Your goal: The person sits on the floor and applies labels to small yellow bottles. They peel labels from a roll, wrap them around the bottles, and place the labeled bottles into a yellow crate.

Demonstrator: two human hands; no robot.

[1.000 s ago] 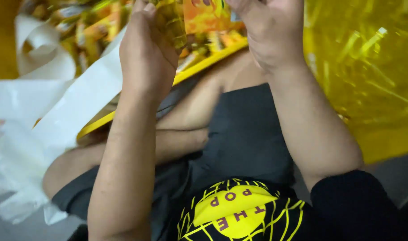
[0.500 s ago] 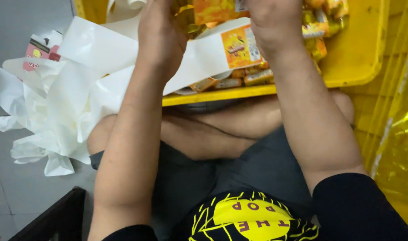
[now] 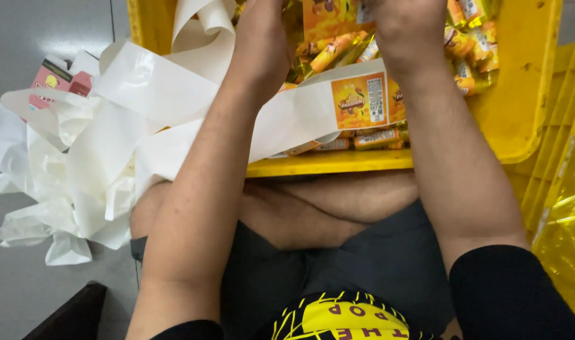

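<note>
My left hand (image 3: 262, 44) and my right hand (image 3: 407, 28) reach forward over a yellow plastic crate (image 3: 514, 107) and together grip an orange printed packet (image 3: 328, 19) at the top edge of the view. My fingertips are cut off by the frame. The crate holds several small orange and yellow wrapped snack bars (image 3: 338, 47). A white backing strip (image 3: 300, 116) carrying an orange printed sticker label (image 3: 360, 101) lies across the crate under my forearms. I sit cross-legged behind the crate.
A heap of loose white backing paper (image 3: 79, 176) spreads over the grey floor at left. Small pink boxes (image 3: 51, 79) lie beyond it. A second yellow crate with yellow film (image 3: 564, 214) stands at right. A dark object (image 3: 73, 315) sits bottom left.
The view has tilted down and back, so the crate, paper heap and my legs show more fully. Both hands stay together on the orange packet over the crate.
</note>
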